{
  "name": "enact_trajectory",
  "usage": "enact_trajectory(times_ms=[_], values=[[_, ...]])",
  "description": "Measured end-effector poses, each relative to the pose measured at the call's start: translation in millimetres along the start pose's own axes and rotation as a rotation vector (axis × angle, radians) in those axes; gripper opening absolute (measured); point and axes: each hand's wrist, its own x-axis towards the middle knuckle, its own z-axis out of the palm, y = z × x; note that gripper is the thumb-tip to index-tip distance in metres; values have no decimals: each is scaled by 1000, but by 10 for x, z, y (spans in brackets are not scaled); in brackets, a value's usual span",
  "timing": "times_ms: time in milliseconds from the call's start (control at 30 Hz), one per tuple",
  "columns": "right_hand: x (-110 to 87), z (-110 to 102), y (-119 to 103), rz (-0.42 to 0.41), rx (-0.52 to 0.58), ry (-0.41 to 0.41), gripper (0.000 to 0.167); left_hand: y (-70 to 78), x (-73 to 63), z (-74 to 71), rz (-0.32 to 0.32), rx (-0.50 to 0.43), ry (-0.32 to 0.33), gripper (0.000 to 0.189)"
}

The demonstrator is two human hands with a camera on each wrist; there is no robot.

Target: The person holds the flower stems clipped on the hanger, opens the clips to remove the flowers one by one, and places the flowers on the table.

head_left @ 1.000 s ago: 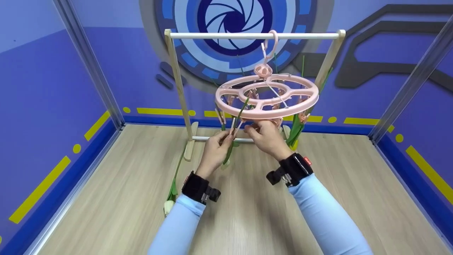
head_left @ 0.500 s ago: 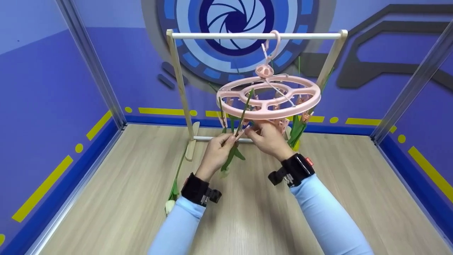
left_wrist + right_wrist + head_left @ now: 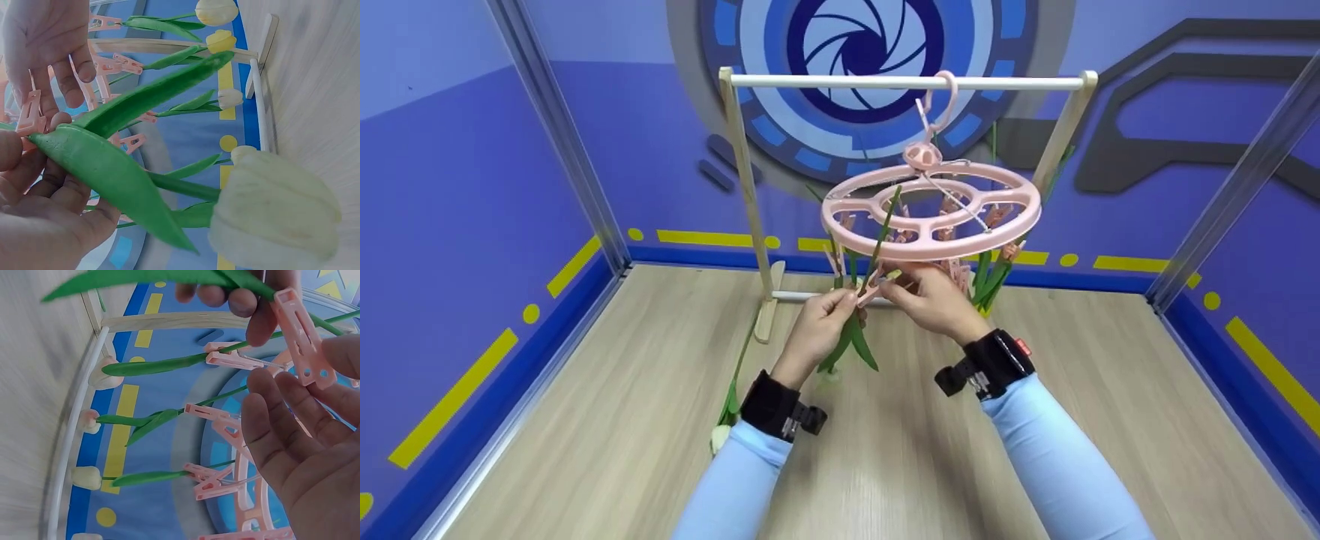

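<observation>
Pinching a tulip (image 3: 121,174) (left) and clip (image 3: 302,349) (right), the hands (image 3: 816,326) (image 3: 937,304) sit beneath a hanger (image 3: 934,249) holding tulips (image 3: 147,477).

1. The rack (image 3: 744,180) stands on the table (image 3: 855,480), before the back wall (image 3: 622,150), between the left wall (image 3: 450,187) and right wall (image 3: 1260,270).
2. Over the rack's top rod, right of its middle, hooks the round hanger (image 3: 930,250).
3. Beneath the hanger are other clips (image 3: 205,412); clipped flowers (image 3: 990,281) hang at its right edge, blooms downward.
4. The left grip (image 3: 817,326) is below the hanger's left front; the right grip (image 3: 941,304) is under the front rim.
5. Between both grips sits one clip (image 3: 312,361), at the stem of the held flower (image 3: 861,343), whose bloom is lowest.
6. Left of the left grip, a loose flower (image 3: 731,405) lies on the table, bloom toward the person.
</observation>
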Motion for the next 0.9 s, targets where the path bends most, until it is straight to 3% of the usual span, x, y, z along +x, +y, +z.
enact_trajectory(times_ms=[367, 500, 733, 900], values=[[-29, -22, 13, -1, 13, -7, 30, -53, -73, -15, -3, -90, -19, 31], [-52, -23, 23, 7, 19, -6, 31, -76, -135, -21, 8, -54, -10, 26], [-75, -27, 26, -26, 49, 4, 26, -149, -247, -3, 72, 114, 24, 23], [-95, -27, 25, -30, 69, 7, 26, -169, -305, 11, 95, 131, 53, 24]])
